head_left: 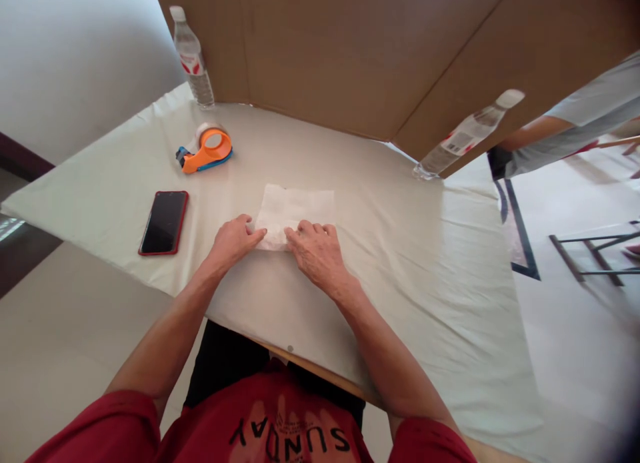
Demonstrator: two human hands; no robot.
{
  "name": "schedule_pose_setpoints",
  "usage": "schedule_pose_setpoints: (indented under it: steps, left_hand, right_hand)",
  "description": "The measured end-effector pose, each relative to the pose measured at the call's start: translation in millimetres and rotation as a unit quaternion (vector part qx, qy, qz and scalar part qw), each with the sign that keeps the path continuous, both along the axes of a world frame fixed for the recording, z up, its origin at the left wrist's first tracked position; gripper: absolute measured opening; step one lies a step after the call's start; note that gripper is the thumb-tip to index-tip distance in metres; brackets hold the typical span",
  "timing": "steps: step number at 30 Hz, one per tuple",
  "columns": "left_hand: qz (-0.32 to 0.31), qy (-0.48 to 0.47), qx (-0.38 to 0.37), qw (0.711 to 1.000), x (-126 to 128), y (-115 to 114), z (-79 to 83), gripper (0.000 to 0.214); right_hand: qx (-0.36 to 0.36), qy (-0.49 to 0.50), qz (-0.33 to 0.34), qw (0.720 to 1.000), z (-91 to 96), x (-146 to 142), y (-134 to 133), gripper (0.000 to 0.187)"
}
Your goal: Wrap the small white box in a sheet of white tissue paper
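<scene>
While the white paper [295, 210] lies on the tablecloth [410, 263] in front of you, your left hand [233, 240] and right hand [317, 253] press its near edge, palms down. They are close together but apart, and neither grips. You seem to be flattening a fold, which calls for even pressure along that edge. A phone [164, 222] and a tape dispenser [207, 150] lie to the left.

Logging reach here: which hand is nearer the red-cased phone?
Left. The left hand sits just right of the phone, touching a corner of the paper; the right hand lies farther right, on its near edge.
</scene>
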State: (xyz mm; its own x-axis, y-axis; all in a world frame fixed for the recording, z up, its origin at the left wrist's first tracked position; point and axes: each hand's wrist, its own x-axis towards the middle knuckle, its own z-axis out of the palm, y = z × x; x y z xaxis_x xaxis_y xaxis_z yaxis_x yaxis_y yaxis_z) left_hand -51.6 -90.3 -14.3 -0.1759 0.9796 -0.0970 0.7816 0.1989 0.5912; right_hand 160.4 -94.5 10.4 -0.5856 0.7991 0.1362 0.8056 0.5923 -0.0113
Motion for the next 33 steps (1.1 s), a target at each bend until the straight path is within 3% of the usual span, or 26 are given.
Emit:
schedule_pose_setpoints:
  steps: [5,7,11,14,19,24,27,29,33]
  left_hand:
    - [0.035,-0.096,-0.08,0.992,6,2,3.1,0.041]
    - [0.036,-0.111,-0.077,0.99,7,3,2.1,0.03]
    - [-0.011,-0.139,-0.038,0.989,6,5,1.4,0.033]
    - [-0.001,-0.173,-0.004,0.985,11,7,6.3,0.025]
    - [0.043,-0.33,-0.043,0.942,33,11,17.1,0.017]
    - [0.053,-0.372,-0.045,0.926,51,16,19.2,0.015]
    - [0.006,-0.363,-0.053,0.93,52,17,22.9,0.009]
    - [-0.055,-0.355,-0.075,0.93,48,16,28.7,0.012]
    - [-0.216,-0.36,-0.118,0.9,32,16,39.8,0.027]
  right_hand:
    - [0.01,-0.019,0.004,1.0,-0.4,-1,1,0.027]
    - [0.014,-0.021,0.007,1.0,-1.3,-1,1,0.028]
    - [0.009,-0.009,0.008,1.0,-2.6,0,1,0.027]
    - [-0.002,-0.004,0.005,1.0,-1.5,-1,2,0.026]
    - [-0.01,0.004,0.001,1.0,1.3,-2,2,0.024]
    - [-0.032,0.048,-0.011,0.998,-0.3,0,6,0.028]
    - [-0.048,0.085,-0.023,0.995,-1.3,1,7,0.036]
    - [-0.059,0.097,-0.027,0.993,-1.1,1,7,0.033]
    - [-0.069,0.104,-0.025,0.992,0.0,3,5,0.024]
